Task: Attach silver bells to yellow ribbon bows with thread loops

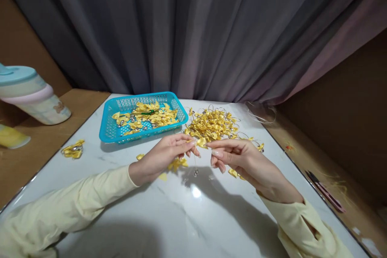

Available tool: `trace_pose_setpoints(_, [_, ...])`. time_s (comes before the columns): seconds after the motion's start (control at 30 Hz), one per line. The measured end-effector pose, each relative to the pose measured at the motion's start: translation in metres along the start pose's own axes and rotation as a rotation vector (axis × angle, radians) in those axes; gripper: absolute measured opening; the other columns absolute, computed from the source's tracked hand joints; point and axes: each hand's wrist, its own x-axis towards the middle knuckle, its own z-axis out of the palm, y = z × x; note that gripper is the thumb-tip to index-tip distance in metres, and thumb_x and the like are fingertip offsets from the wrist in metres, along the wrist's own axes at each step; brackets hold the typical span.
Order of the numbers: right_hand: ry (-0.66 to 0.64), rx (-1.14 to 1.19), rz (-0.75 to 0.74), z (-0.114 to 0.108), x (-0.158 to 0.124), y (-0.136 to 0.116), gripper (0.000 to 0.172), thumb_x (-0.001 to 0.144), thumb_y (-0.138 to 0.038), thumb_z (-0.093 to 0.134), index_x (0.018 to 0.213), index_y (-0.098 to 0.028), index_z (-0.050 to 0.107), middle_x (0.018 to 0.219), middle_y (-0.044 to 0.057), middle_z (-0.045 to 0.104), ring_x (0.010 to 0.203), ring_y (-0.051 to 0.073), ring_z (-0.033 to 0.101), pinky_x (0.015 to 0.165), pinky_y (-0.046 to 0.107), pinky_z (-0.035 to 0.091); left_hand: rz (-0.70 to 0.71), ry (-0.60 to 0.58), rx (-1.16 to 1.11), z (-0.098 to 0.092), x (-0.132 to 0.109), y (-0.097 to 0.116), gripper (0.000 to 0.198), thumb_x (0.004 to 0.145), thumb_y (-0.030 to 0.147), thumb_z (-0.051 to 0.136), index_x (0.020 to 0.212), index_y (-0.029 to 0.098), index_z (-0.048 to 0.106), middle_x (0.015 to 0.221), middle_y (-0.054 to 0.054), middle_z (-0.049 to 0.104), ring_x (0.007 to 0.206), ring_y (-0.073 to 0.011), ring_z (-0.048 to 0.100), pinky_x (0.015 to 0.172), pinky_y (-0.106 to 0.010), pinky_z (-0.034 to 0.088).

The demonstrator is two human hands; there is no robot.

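My left hand (163,156) and my right hand (242,159) meet above the white marble table (187,209), fingertips pinched together on one small yellow ribbon bow (201,142). A thin thread hangs down from it with a small silver bell (196,173) at its end. Just behind my hands lies a pile of yellow bows with gold loops and bells (213,124). A few loose yellow bows (177,164) lie under my left hand, and another (233,173) under my right.
A turquoise plastic basket (111,129) holding yellow bows and bells stands at the back left. A small bunch of bows (73,149) lies near the left edge. A pastel tumbler (32,94) leans at far left. Snips (325,190) lie at right. Grey curtain behind.
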Motion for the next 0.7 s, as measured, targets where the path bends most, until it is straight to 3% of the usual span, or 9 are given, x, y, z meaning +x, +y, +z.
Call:
trace_pose_setpoints(0.13, [0.052,-0.267,-0.097,0.001,-0.004,-0.002,0.018,0.074,-0.034,0.069,0.081,-0.018,0.071,0.069,0.004,0.069,0.057,0.012,0.061,0.060,0.027,0.049,-0.051,-0.004,0.000,-0.001,-0.001,-0.002,0.021,0.083,0.033,0.057,0.076,0.013,0.057,0.073,0.000,0.057,0.062,-0.0087,0.044,0.057,-0.020,0.034])
trace_pose_setpoints(0.23, [0.121,-0.440,-0.182,0.005,-0.007,-0.004,0.019,0.078,-0.036,0.065,0.073,-0.017,0.069,0.068,0.003,0.067,0.053,0.011,0.059,0.055,0.025,0.046,-0.066,-0.035,-0.003,-0.002,-0.001,-0.005,0.022,0.083,0.032,0.056,0.073,0.013,0.058,0.069,0.001,0.053,0.058,-0.0078,0.041,0.054,-0.019,0.031])
trace_pose_setpoints(0.37, [0.119,-0.479,-0.221,0.008,-0.009,-0.004,0.024,0.082,-0.039,0.061,0.072,-0.017,0.063,0.066,0.003,0.066,0.052,0.011,0.058,0.050,0.023,0.044,-0.067,-0.022,0.015,-0.002,-0.001,-0.007,0.024,0.082,0.032,0.057,0.069,0.012,0.058,0.066,0.001,0.051,0.056,-0.0072,0.038,0.052,-0.018,0.030])
trace_pose_setpoints(0.5, [0.058,-0.478,-0.169,0.009,-0.010,-0.005,0.025,0.082,-0.041,0.059,0.079,-0.017,0.064,0.069,0.004,0.069,0.057,0.014,0.064,0.053,0.024,0.047,-0.016,0.026,0.113,0.000,-0.001,-0.008,0.028,0.083,0.038,0.055,0.070,0.013,0.059,0.067,0.000,0.052,0.057,-0.0083,0.040,0.050,-0.019,0.030])
trace_pose_setpoints(0.7, [0.083,-0.556,-0.161,0.013,-0.010,-0.005,0.023,0.083,-0.035,0.058,0.073,-0.018,0.068,0.065,0.004,0.071,0.058,0.015,0.067,0.058,0.025,0.051,0.041,0.050,0.213,0.002,-0.002,-0.008,0.028,0.084,0.038,0.052,0.073,0.014,0.058,0.068,0.000,0.057,0.057,-0.0091,0.043,0.052,-0.020,0.032])
